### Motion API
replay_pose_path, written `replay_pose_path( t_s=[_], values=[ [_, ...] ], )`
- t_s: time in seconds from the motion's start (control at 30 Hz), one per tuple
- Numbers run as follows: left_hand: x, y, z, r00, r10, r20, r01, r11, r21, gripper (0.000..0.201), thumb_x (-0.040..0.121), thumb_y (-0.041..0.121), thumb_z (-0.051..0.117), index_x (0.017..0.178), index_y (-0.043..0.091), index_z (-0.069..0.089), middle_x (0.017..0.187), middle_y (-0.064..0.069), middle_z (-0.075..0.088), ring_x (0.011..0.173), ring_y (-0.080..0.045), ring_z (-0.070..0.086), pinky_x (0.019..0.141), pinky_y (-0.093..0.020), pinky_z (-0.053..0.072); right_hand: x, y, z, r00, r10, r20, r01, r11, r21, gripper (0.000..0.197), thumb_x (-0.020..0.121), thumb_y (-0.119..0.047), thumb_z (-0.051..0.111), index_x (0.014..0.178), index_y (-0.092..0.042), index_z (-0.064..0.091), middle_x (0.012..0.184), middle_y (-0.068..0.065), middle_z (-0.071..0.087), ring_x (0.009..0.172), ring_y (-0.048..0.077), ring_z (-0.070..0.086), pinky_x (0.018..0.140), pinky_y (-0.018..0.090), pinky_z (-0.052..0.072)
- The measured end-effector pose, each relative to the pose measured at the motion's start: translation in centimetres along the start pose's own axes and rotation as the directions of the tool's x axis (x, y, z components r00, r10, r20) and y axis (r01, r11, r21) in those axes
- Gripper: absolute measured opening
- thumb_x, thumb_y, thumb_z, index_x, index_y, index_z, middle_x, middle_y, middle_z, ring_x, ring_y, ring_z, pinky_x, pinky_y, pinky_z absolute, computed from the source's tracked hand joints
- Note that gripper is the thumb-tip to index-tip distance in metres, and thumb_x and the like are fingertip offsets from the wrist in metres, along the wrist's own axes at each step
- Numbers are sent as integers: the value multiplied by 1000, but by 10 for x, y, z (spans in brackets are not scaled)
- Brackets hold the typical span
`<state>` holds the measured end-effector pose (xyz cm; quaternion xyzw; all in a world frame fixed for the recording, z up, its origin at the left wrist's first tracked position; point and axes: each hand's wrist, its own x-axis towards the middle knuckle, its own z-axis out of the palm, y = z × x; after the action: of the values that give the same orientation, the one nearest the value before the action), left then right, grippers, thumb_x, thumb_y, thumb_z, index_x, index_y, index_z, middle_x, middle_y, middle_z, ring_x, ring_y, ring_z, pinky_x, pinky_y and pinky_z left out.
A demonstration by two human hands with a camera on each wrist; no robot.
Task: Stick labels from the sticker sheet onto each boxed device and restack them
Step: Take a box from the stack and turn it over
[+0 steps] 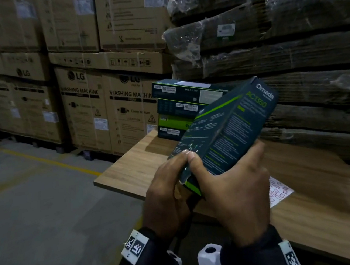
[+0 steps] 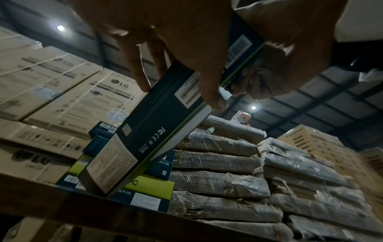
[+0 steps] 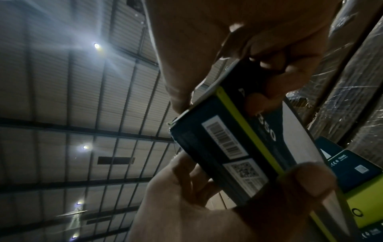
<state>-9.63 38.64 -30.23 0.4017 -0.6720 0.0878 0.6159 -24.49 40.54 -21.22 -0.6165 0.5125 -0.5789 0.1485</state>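
Both hands, left [image 1: 166,191] and right [image 1: 233,191], grasp the near end of a tilted box [image 1: 227,130] above the bench [image 1: 130,169]; a stack [image 1: 179,107] stands beyond them, a sticker sheet [image 1: 279,189] under the right hand.

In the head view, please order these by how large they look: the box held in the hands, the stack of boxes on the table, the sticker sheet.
1. held box, though it is nearest the camera
2. stack of boxes, partly hidden behind it
3. sticker sheet, mostly hidden by the right hand

Warehouse; stacked appliance cartons [image 1: 80,96]; steel roof [image 3: 82,114].
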Motion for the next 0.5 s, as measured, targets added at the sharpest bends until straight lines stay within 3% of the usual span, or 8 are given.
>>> replay_pose_path(
  t_s=[0.13,0.23,0.3,0.33,0.4,0.5],
  values=[
    [-6,-6,1,996,-85,-14,85,996,-31,81,85,12,90,155,6,50,154,-5,60,144,-19,58,112,-40,54,2,0,-7,998,54,36,-54,999,-3,79,71,-87,67,116,-33,32,89,-10,67,89,26,70,77,41,55],
    [-4,-10,-6,996,-86,29,88,995,-50,90,77,-7,90,155,5,47,154,-5,58,143,-20,58,112,-45,55,6,7,-13,993,97,69,-101,994,43,77,74,-84,62,120,-29,36,87,-18,57,88,21,63,77,36,46],
    [1,-11,-15,993,-75,88,79,996,-45,91,75,-10,85,155,6,46,153,-4,58,144,-18,56,114,-41,53,9,16,-18,992,112,57,-117,989,87,87,72,-85,62,128,-23,38,92,-15,58,93,23,63,80,36,46],
    [3,-11,-20,991,-74,113,79,996,-41,88,76,-5,83,155,7,45,153,-3,57,144,-16,55,115,-37,51,10,21,-21,993,114,40,-118,987,108,95,71,-86,62,135,-22,35,99,-7,64,99,26,65,84,38,48],
    [5,-14,-28,984,-83,156,86,996,-14,83,80,4,82,155,9,45,154,-1,57,146,-14,53,118,-31,48,13,31,-27,992,122,17,-123,981,150,118,67,-86,66,155,-20,23,125,6,68,116,32,66,96,41,50],
    [7,-16,-38,969,-121,216,119,993,23,81,83,12,83,155,12,46,156,1,55,149,-10,49,120,-27,44,16,48,-30,990,131,44,-137,973,184,127,69,-72,76,165,-22,9,129,-2,59,122,20,61,101,34,43]
  ],
)
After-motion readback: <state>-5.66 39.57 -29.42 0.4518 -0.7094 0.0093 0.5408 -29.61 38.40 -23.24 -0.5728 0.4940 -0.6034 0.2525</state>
